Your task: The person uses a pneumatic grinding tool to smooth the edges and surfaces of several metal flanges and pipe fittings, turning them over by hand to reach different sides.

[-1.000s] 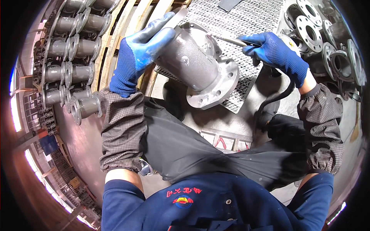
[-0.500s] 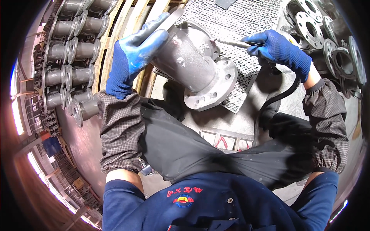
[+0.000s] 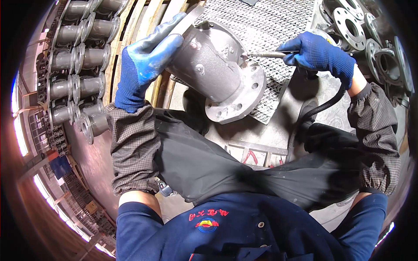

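A grey flanged pipe casting (image 3: 207,67) lies tilted on a metal mesh plate (image 3: 283,21) in front of me. My left hand (image 3: 146,58), in a blue coated glove, is closed around the rim of its far-left flange, thumb on the near side and fingers on the other. In my right hand (image 3: 320,56), also gloved, is a slim rod-tipped hand tool (image 3: 271,55). Its tip meets the casting near the round flange with bolt holes, or stops just short; I cannot tell which. A black hose (image 3: 324,106) runs down from below that hand.
Rows of similar flanged castings (image 3: 93,58) are stacked at the left, beside wooden pallet slats (image 3: 143,17). More flanged castings (image 3: 387,65) are piled at the right. My legs (image 3: 200,165) are spread on either side of the work, near a low frame (image 3: 261,154) on the floor.
The casting and my left hand have shifted slightly left. My right hand has moved a little right, and the tool's tip now sits lower, nearer the round flange.
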A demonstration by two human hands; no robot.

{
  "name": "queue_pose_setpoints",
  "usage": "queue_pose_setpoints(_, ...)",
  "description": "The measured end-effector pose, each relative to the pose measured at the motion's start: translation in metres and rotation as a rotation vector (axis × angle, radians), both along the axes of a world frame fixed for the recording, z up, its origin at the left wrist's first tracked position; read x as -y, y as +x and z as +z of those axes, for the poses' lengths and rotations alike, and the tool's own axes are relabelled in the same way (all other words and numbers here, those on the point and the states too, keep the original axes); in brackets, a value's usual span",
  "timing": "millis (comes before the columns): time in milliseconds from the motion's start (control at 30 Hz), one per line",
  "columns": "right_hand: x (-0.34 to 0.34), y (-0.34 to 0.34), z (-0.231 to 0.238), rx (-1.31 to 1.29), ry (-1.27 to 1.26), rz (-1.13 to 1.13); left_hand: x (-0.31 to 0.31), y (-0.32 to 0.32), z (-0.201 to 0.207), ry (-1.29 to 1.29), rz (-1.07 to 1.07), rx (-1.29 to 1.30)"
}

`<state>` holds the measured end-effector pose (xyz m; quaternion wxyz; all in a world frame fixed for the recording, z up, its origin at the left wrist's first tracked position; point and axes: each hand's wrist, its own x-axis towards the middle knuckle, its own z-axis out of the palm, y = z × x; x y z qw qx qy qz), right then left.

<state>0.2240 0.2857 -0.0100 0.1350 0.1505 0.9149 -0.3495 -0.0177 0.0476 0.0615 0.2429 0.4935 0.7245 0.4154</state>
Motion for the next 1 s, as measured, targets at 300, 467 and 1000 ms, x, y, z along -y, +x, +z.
queue_pose_setpoints(300,0.001,0.001,0.003,0.006,0.162,0.034,0.001,0.006,0.007,-0.04,-0.031,-0.138)
queue_pose_setpoints(467,0.007,0.003,0.014,-0.007,0.176,-0.015,0.003,0.003,0.007,-0.049,-0.043,-0.12)
queue_pose_setpoints(1000,0.074,0.027,-0.037,-0.355,-0.159,-0.426,0.026,0.007,0.0,-0.032,0.179,0.17)
